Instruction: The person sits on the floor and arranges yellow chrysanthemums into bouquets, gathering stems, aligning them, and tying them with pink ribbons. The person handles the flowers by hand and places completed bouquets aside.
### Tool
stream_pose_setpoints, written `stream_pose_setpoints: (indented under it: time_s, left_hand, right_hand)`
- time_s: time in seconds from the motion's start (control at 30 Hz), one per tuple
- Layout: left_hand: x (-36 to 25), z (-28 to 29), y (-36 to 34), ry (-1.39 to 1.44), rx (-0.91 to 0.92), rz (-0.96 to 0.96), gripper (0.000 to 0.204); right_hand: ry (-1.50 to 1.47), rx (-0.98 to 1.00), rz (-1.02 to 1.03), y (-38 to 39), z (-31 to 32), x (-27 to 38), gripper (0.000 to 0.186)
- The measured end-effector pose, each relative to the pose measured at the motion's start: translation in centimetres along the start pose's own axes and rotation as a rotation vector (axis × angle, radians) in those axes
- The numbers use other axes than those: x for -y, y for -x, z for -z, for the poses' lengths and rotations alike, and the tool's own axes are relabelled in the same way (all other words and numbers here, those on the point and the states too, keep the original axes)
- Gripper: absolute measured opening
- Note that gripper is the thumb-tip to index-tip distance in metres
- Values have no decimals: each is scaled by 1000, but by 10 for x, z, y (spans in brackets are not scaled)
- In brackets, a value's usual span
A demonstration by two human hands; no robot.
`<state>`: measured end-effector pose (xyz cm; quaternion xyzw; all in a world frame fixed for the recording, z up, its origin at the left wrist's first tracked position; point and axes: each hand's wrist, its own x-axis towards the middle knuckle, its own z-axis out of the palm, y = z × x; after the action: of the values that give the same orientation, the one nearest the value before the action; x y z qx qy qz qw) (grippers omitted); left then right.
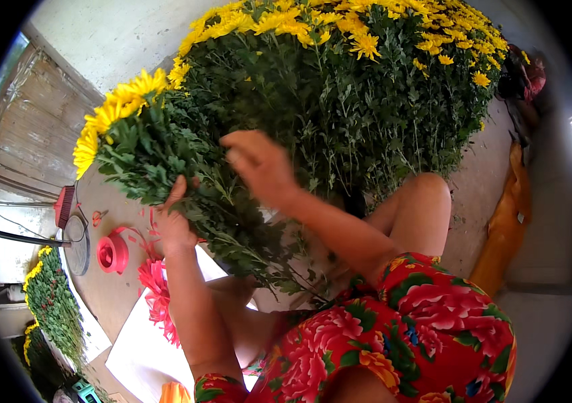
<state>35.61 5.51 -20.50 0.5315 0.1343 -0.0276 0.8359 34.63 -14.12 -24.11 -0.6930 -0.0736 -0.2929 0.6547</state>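
Note:
My left hand (177, 221) is closed round a leafy bunch of chrysanthemums (145, 154), whose yellow heads point up and left and whose stems trail down toward my lap. My right hand (262, 171), blurred, is raised beside the bunch, its fingers loosely bent and apart with nothing visible in them. Behind it a large mass of yellow chrysanthemums (360, 80) on long stems fills the upper middle. Left of my left arm lie pink ribbon bows (155, 289) on white sheeting (131, 356) and a red ribbon roll (113, 254).
Small scissors (98, 217), a red brush head (64, 205) and a grey round object (78, 252) lie at the left, above more flower bundles (54, 295) on white sheets. An orange item (501, 228) lies along the right, near a wall. My bare knee (427, 201) is right of centre.

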Motion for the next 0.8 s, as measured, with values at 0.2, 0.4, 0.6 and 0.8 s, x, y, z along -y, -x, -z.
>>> stream_pose_setpoints:
  time_s: [0.2,0.4,0.6,0.8]
  left_hand:
    - [-1,-5,-14,-26,-22,-51,24]
    - [7,-14,-17,-16,3,-56,24]
    - [22,-16,-21,-47,52,-100,26]
    - [23,-41,-17,-148,57,-228,31]
  right_hand:
    - [803,-661,-65,-40,122,-142,29]
    - [520,-468,-410,-44,161,-169,55]
    - [193,-474,-230,-51,154,-105,50]
    - [244,-167,17,-24,54,33,41]
